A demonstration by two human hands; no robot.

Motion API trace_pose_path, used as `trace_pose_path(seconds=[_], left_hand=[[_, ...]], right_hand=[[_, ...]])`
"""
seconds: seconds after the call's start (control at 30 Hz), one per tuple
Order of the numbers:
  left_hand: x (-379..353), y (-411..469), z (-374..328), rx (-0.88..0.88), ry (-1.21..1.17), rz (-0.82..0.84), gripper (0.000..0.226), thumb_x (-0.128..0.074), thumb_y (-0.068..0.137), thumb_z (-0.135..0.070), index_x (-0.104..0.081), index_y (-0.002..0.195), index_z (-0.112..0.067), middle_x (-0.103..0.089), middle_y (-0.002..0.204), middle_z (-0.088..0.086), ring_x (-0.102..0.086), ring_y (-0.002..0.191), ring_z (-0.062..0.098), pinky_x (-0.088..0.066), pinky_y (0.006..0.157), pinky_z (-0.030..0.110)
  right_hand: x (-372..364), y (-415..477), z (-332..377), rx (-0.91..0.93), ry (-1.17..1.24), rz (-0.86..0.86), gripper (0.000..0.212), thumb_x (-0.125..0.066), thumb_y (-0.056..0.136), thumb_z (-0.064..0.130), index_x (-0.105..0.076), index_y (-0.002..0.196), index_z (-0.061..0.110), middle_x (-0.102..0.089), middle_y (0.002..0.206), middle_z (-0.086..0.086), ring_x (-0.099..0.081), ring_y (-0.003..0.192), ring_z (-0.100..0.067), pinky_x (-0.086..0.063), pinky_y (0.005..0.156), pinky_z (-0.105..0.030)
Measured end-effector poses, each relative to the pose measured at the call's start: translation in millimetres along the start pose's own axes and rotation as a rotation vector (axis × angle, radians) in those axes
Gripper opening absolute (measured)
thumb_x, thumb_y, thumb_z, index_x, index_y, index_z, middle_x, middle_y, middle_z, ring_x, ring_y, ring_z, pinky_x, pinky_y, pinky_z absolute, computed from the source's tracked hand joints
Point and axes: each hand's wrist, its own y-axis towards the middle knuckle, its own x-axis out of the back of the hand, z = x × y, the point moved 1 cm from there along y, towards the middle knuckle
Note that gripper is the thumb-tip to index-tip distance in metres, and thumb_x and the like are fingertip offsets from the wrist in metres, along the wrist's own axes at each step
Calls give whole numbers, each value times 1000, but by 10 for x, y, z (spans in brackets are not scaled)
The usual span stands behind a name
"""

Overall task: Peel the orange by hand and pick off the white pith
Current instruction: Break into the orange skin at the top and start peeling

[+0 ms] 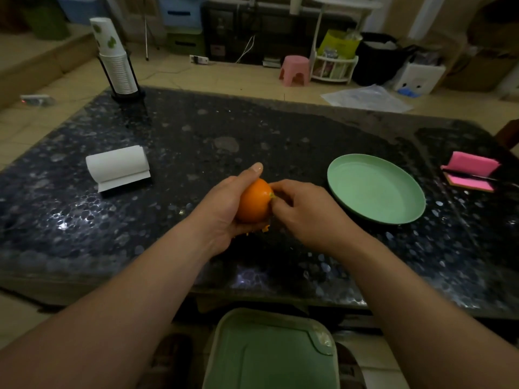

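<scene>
The orange (254,200) is held above the tabletop (196,130), just left of the green plate (376,189) and well right of the paper roll (118,167). The left hand (224,211) cups it from the left and below, thumb laid over the top, a closed grip on the fruit. The right hand (306,211) is pressed against the orange's right side, thumb and fingertips bunched at a small greenish spot that looks like the stem end. It seems to be digging in or pinching a first bit of peel, but whether it really has peel between the fingers cannot be told from here.

Nearly all the skin that shows is whole and bright. A few small orange scraps show just under the fruit at the edge of the left palm, so the peel seems to have been broken already. My judgement is that this is the very start of peeling: opening the skin near the stem. No pith is exposed yet, and the plate is empty.

The next move calls for a nail or thumb tip worked under the skin to lift a flap, with the left hand steadying and turning the fruit. Pressure should stay shallow so the segments are not pierced. Lifted peel could go on the plate or into the green bin (269,355) below the tabletop's near edge.
</scene>
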Motion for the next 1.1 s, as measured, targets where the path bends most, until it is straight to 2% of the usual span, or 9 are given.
trace_pose_path(seconds=[0.13, 0.23, 0.53, 0.63, 0.77, 0.83, 0.9, 1.0, 1.1], left_hand=[[-9, -5, 3, 18, 10, -3, 58, -81, 83, -60, -66, 124, -23, -74, 122, 14, -76, 103, 32, -65, 80, 50], [-26, 1, 21, 2, 14, -12, 46, -80, 86, -54, -66, 119, -25, -72, 124, 14, -74, 104, 33, -65, 79, 50], [-102, 23, 37, -27, 27, -63, 38, -80, 87, -51, -69, 111, -23, -71, 119, 15, -72, 106, 36, -63, 85, 59], [-88, 23, 25, -7, 8, -50, 38, -79, 89, -49, -67, 114, -23, -71, 122, 16, -73, 103, 35, -64, 83, 55], [-37, 12, -9, 18, -48, -66, 44, -79, 89, -48, -64, 119, -20, -70, 122, 17, -75, 97, 32, -65, 73, 45], [-38, 14, -6, 9, -28, -68, 45, -79, 89, -49, -65, 118, -19, -71, 123, 17, -75, 97, 32, -65, 70, 44], [-56, 6, 5, 0, -4, -75, 43, -80, 88, -50, -66, 116, -20, -71, 123, 16, -75, 99, 33, -66, 74, 48], [-92, -29, 10, -14, 21, -87, 36, -78, 91, -48, -66, 113, -21, -70, 119, 14, -74, 102, 33, -64, 85, 56], [-113, -58, 6, -36, 37, -86, 34, -76, 92, -47, -66, 112, -21, -71, 118, 15, -74, 104, 34, -63, 86, 58]], right_hand=[[-40, -40, 62, 3, -54, -30, 32, -61, 101, 35, -63, 133, 34, -69, 91, 13, -67, 74, -4, -55, 67, -27], [-41, -64, 71, -2, -63, -48, 33, -63, 99, 36, -63, 133, 34, -69, 93, 12, -67, 77, -6, -60, 74, -33], [-122, -10, 4, -30, 45, -139, 27, -65, 96, 29, -66, 123, 31, -68, 90, 9, -66, 71, -5, -48, 62, -23], [-122, 39, -60, -32, 98, -113, 28, -66, 96, 28, -68, 124, 32, -70, 93, 9, -68, 77, -7, -52, 66, -25], [-120, 78, -135, -19, 162, -24, 31, -61, 103, 34, -68, 134, 37, -76, 99, 8, -74, 80, -8, -63, 76, -37], [-126, 65, -128, 6, 108, -37, 31, -59, 105, 33, -68, 134, 36, -75, 95, 9, -71, 78, -6, -60, 72, -31], [-134, 44, -95, 27, 58, -66, 28, -59, 104, 31, -69, 130, 33, -72, 91, 10, -68, 76, -5, -55, 68, -26], [-142, 27, -55, 29, 13, -115, 23, -61, 100, 28, -70, 121, 30, -69, 85, 9, -65, 72, -7, -51, 64, -28], [-149, 25, -37, 29, 9, -151, 22, -63, 98, 26, -70, 118, 28, -67, 83, 8, -63, 71, -7, -46, 62, -27]])
